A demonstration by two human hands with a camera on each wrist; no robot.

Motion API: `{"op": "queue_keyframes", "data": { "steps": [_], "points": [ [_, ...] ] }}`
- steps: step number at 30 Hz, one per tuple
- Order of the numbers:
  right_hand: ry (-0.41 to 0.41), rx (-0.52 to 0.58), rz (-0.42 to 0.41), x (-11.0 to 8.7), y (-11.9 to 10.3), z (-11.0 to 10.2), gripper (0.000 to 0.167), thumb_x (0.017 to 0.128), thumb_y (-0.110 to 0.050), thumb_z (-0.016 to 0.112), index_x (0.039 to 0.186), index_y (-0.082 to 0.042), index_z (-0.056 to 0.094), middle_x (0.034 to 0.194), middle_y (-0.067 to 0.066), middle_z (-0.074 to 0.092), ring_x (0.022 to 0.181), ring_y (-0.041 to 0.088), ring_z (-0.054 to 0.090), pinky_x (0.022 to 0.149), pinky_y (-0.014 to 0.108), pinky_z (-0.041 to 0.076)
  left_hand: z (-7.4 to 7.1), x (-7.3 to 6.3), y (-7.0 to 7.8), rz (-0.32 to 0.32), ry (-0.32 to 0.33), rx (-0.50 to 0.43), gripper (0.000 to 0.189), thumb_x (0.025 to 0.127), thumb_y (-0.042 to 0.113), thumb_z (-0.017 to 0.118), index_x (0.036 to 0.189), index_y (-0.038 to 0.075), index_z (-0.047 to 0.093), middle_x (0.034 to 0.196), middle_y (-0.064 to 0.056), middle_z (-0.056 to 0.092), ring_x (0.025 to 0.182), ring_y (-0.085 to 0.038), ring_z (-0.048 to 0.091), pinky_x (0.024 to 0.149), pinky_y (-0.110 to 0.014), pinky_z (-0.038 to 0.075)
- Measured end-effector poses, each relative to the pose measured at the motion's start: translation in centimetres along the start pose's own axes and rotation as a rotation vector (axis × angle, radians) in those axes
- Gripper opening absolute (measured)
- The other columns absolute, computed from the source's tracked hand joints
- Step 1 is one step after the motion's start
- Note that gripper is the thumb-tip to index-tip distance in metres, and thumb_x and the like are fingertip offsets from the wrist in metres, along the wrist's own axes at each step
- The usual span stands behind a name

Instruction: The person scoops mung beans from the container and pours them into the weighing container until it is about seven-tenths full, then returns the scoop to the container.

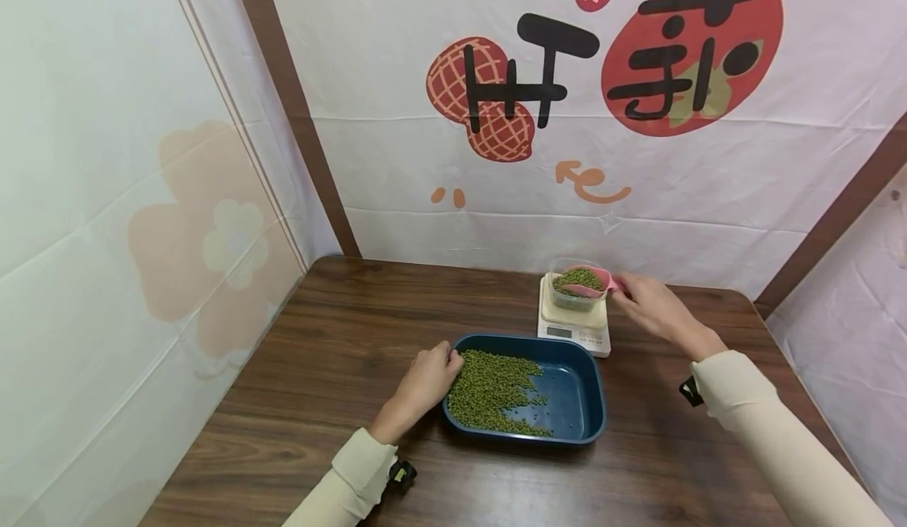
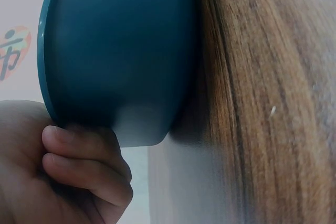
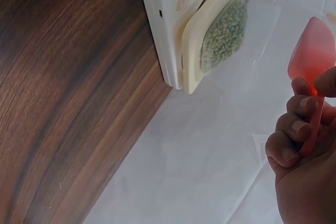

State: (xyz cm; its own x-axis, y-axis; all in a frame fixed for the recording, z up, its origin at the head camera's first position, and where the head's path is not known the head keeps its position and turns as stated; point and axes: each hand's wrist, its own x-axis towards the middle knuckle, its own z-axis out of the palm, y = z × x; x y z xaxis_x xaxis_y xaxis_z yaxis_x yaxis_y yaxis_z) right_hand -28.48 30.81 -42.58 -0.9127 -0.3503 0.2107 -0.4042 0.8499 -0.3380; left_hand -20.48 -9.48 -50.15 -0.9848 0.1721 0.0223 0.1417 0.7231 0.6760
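Note:
My right hand [image 1: 655,310] grips the handle of a pink scoop [image 3: 314,51], its bowl over a clear plastic container [image 1: 575,300] in the head view. Green mung beans [image 3: 226,32] fill much of that container, which stands on a white kitchen scale [image 1: 595,341]. With curled fingers my left hand [image 1: 427,381] holds the left rim of a blue tray [image 1: 567,389]; the left wrist view shows the fingers [image 2: 86,174] against the tray's outer wall [image 2: 121,45]. More mung beans [image 1: 489,393] lie spread over the tray's left part, and a few are scattered to the right.
The tray and the scale stand on a dark wood-grain table [image 1: 340,338], the scale just behind the tray near the table's back edge. A printed white cloth [image 1: 397,149] hangs behind the table, and another pale cloth [image 1: 106,235] hangs at the left.

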Motion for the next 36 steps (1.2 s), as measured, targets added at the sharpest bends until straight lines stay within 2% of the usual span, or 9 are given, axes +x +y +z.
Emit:
{"op": "queue_keyframes", "data": {
  "steps": [20,27,36],
  "points": [
    [-0.019,-0.005,0.050,0.3,1.6,-0.4,0.014,0.108,-0.015,0.053,0.104,-0.003,0.059,0.076,0.005,0.050,0.067,0.019,0.047,0.062,0.034,0.036,0.0,0.1,-0.1,0.001,0.000,0.001,0.031,0.112,0.019,0.045,0.082,0.013,0.043,0.063,0.004,0.033,0.052,-0.011,0.027,0.053,-0.025,0.026],
    [-0.018,-0.023,0.043,0.5,2.2,-0.8,0.015,0.109,-0.015,0.053,0.097,-0.006,0.056,0.075,0.005,0.047,0.066,0.019,0.046,0.062,0.035,0.035,0.0,0.1,-0.1,-0.002,0.004,0.008,0.030,0.112,0.019,0.046,0.082,0.013,0.044,0.064,0.003,0.034,0.053,-0.012,0.028,0.053,-0.026,0.026],
    [-0.030,-0.023,0.041,0.4,2.7,-0.9,0.016,0.109,-0.015,0.054,0.096,-0.005,0.054,0.074,0.004,0.045,0.066,0.019,0.045,0.062,0.035,0.035,0.0,0.2,0.0,-0.004,0.006,0.009,0.031,0.112,0.019,0.046,0.082,0.013,0.044,0.064,0.003,0.034,0.053,-0.012,0.029,0.053,-0.026,0.026]
  ]
}}
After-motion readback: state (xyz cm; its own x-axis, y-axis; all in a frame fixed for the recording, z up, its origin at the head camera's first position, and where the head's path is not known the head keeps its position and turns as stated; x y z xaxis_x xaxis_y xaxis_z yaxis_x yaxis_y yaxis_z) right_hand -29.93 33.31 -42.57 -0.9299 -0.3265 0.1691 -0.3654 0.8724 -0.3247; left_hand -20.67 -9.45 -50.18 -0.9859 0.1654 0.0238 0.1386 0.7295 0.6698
